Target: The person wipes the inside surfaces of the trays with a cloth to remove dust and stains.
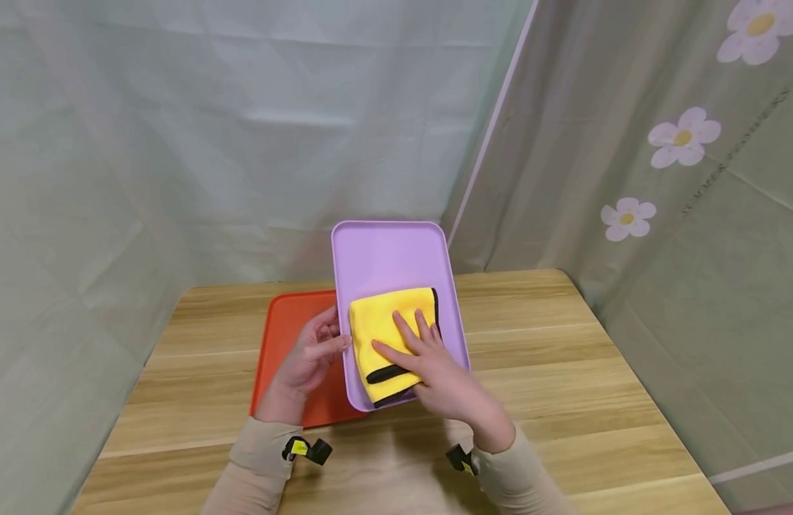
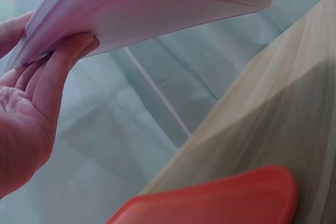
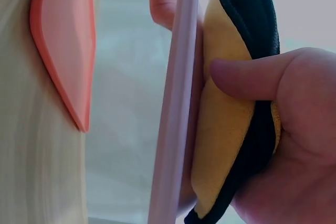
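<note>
My left hand [image 1: 311, 355] grips the left edge of a lilac tray [image 1: 396, 254], thumb on the rim and fingers against the underside. The tray is raised above the table and tilted, as the left wrist view shows. On its inner face lies a folded yellow cloth [image 1: 377, 318] with black edging. With fingers spread, my right hand [image 1: 444, 375] presses the cloth against the tray. In the right wrist view its thumb [image 3: 247, 77] dents the cloth; the other fingers are hidden there.
An orange-red tray [image 1: 282, 329] lies on the wooden table [image 1: 545, 357], partly covered from above by the lilac tray and my left hand. Pale curtains [image 1: 274, 129] stand behind and beside the table, with flower prints [image 1: 628, 219] at the right.
</note>
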`<state>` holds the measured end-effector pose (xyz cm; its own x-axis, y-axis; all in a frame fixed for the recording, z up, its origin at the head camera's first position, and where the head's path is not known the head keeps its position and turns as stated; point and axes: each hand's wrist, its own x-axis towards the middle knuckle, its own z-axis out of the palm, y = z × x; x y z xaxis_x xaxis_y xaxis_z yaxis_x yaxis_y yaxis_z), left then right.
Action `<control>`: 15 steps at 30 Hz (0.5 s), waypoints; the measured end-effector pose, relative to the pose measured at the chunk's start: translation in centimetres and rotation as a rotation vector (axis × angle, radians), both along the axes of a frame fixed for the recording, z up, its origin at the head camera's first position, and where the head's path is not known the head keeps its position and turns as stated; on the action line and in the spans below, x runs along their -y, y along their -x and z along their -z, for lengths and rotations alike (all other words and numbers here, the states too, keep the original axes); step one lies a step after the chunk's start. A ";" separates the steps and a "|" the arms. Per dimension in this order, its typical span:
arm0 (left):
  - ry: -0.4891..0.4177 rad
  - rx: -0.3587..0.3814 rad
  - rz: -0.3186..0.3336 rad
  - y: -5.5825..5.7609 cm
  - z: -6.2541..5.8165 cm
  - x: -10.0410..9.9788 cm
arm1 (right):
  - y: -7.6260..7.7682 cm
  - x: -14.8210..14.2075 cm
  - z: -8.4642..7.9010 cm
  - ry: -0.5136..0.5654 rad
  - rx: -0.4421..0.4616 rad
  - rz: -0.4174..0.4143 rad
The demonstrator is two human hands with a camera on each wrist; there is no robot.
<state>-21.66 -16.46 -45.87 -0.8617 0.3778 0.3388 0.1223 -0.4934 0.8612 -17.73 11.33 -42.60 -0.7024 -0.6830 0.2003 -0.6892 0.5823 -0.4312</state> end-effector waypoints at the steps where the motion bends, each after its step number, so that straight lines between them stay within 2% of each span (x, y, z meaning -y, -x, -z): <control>1: -0.006 0.002 0.003 0.0 0.0 0.0 | -0.1 0.1 0.0 -0.001 -0.007 -0.004; 8: -0.057 0.004 0.035 0.1 0.1 -0.1 | -0.8 1.2 -0.1 -0.024 -0.022 -0.021; 15: -0.062 0.029 0.022 -0.1 0.0 0.0 | -1.1 1.8 0.1 -0.023 -0.032 -0.007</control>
<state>-21.57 -16.41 -45.88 -0.8632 0.3758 0.3372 0.0863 -0.5482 0.8319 -16.60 9.56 -42.73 -0.6911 -0.6926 0.2066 -0.7065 0.5869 -0.3956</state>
